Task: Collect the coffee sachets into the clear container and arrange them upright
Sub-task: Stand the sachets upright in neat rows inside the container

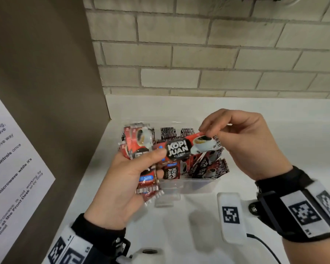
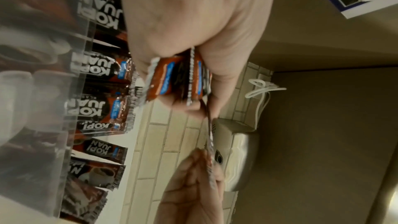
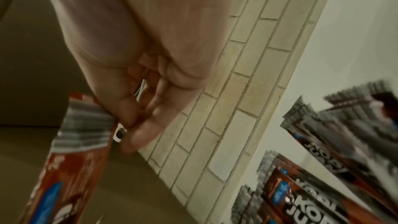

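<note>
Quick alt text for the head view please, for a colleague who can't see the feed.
Two hands hold one red coffee sachet flat above a clear container partly filled with sachets: the right hand pinches its end, while the left hand thumbs its other end and grips a bundle of sachets. The container sits on a white counter against a brick wall.

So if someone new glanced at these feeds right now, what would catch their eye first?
First, the red Kopi Juan sachet stretched level between both hands above the clear container: the right hand pinches its barcode end, the left hand thumbs the other end while gripping a bundle of sachets. Next, the sachets in the container, some leaning. Behind runs a pale brick wall.
</note>
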`<state>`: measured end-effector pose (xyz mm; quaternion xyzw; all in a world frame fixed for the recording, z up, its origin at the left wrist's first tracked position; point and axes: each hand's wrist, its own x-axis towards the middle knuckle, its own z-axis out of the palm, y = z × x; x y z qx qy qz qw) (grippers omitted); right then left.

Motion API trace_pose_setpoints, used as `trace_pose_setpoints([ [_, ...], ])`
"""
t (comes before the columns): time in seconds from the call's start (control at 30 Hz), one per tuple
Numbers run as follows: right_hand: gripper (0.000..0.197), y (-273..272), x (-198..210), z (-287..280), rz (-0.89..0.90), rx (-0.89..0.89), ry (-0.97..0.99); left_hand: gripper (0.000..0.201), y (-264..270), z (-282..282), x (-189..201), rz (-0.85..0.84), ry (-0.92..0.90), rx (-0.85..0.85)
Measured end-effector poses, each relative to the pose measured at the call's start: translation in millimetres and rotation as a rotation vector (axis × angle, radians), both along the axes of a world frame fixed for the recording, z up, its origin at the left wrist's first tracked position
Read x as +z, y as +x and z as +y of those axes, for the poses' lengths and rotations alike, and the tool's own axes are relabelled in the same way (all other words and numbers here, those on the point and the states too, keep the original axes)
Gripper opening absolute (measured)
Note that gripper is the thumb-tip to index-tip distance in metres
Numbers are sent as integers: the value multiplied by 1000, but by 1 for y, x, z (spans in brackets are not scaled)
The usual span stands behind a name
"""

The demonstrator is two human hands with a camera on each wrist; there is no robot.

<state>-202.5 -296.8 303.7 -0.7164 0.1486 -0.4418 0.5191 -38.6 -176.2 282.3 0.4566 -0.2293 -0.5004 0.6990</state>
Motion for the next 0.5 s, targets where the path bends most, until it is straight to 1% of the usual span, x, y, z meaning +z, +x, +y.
trace_pose_setpoints([
  [0.03, 30, -1, 1, 1, 108, -14, -12, 19, 0, -1, 1, -1, -29, 54],
  [0.1, 21, -1, 8, 6, 367, -87, -104, 27, 1, -2, 3, -25, -78, 131],
  [0.17, 9, 4, 17, 16, 547, -182, -258, 33, 2, -3, 4, -130, -96, 146],
  [0.23, 25, 17, 23, 27, 680, -227, -443, 37, 0, -7, 3, -254, -85, 127],
  [0.3, 38, 33, 24, 34, 795, -164, -544, 40, -3, -11, 0, -308, -85, 105],
  [0.33, 42, 38, 23, 35, 821, -128, -544, 39, -5, -12, -1, -302, -77, 102],
  [0.4, 46, 40, 23, 26, 783, -109, -444, 27, -6, -12, -3, -236, -64, 105],
  [0.43, 46, 38, 24, 19, 722, -149, -370, 24, -4, -11, -3, -187, -42, 121],
  [0.5, 48, 29, 26, -1, 556, -306, -234, 29, 4, -11, -3, -84, 31, 162],
])
